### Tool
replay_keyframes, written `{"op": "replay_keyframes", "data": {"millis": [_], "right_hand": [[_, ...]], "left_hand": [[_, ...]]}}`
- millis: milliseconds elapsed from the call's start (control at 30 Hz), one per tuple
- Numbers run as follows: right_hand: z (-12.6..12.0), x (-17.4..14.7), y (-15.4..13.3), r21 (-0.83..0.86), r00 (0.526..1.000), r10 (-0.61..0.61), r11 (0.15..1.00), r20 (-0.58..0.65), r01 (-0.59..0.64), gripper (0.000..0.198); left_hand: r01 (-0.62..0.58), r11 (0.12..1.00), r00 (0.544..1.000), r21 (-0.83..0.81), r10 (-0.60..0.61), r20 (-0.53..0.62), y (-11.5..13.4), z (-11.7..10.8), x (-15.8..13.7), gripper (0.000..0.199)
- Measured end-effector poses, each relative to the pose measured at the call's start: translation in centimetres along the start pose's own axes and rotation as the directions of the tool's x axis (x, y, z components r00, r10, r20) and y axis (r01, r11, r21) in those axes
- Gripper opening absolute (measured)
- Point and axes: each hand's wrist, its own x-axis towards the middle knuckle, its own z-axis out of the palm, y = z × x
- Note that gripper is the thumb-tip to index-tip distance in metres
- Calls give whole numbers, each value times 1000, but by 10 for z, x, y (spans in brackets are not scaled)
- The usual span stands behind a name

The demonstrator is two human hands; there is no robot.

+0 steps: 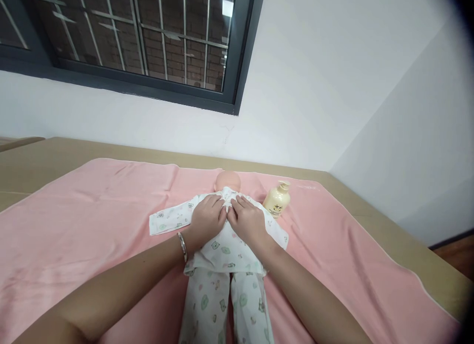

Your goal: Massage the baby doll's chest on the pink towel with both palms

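Blanket (92,225), pink and creased, lies beneath a doll (227,180) in printed pyjamas (222,250), apparently face down. The left hand (208,216) and right hand (247,220) rest flat on its upper torso, thumbs close together. A cream pump bottle (277,200) sits beside the doll.

Rests left hand (208,215) and right hand (249,219) on printed top (226,245) of doll (227,180) lying head toward 12 o'clock on pink blanket (92,210). Shows pump bottle (277,201) at 2 o'clock from right hand, window (129,43) at 11.
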Motion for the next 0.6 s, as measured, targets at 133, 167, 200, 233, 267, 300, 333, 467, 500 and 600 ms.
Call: {"op": "replay_keyframes", "data": {"millis": [133,167,200,233,267,300,333,467,500,600], "right_hand": [[-5,0,-4,-13,989,132,991,61,-131,47],[-6,1,-5,-14,985,154,988,78,-153,50],[-7,2,-4,-12,981,171,985,95,-170,52],[-7,4,-3,-6,977,180,984,111,-181,53],[-7,6,-2,3,975,182,983,124,-184,54],[-7,8,0,17,975,173,984,137,-177,54],[-6,10,3,35,976,156,986,149,-163,54],[1,15,14,111,977,82,988,197,-105,57],[2,15,16,122,976,76,987,205,-102,58],[6,14,19,136,974,79,985,214,-110,60]], "left_hand": [[71,996,996,53,-74,40,3,-2,-1,18],[84,995,995,60,-87,54,3,-2,-1,19],[96,993,993,64,-100,68,3,-1,0,20],[111,992,990,62,-116,80,3,0,0,21],[127,990,987,57,-131,93,2,1,0,23],[141,989,984,49,-145,106,0,4,1,25],[150,988,981,38,-154,122,-2,6,1,29],[160,987,968,-5,-156,195,-11,17,0,40],[167,986,964,-12,-160,211,-13,19,0,42],[187,982,958,-29,-175,229,-15,21,-1,45]]}}
